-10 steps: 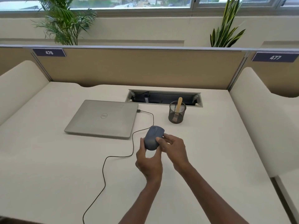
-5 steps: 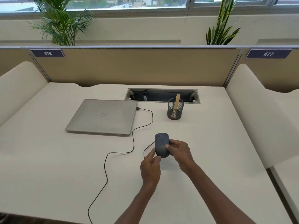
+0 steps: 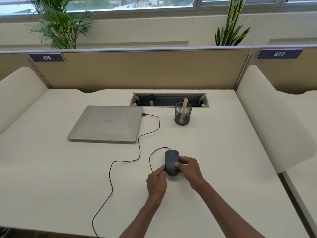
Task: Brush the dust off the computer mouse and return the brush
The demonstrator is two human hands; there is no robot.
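Two dark label plates on the partition (image 3: 137,69) carry white numbers: "476" (image 3: 46,57) at the left and "477" (image 3: 279,54) at the right. The closed grey laptop (image 3: 107,124) bears a round Dell logo on its lid, seen upside down from here. No writing on the mouse (image 3: 171,163) can be made out.

Both forearms reach in from the bottom edge and meet at the mouse. The left hand (image 3: 157,182) is curled, its thumb and fingertips pinching the mouse's near left side. The right hand (image 3: 189,169) closes on the right side, thumb laid over the mouse's back and fingers wrapped along its flank. So both hands grip the mouse, which sits low on the desk (image 3: 214,160), in front of the laptop and to its right, buttons pointing away from the person.

Its cable (image 3: 139,146) loops out from the front, swings left and runs up to the plug at the laptop's right edge; another length trails off the desk's near edge.

The brush (image 3: 183,109) stands in the mesh cup (image 3: 182,114), wooden handle up, well beyond the mouse, just before the cable tray (image 3: 169,100).

Compared with a second ago, the mouse has come down from a raised, tilted hold to lie level near the desk, closer to the person, and the cable loop beside it has tightened.
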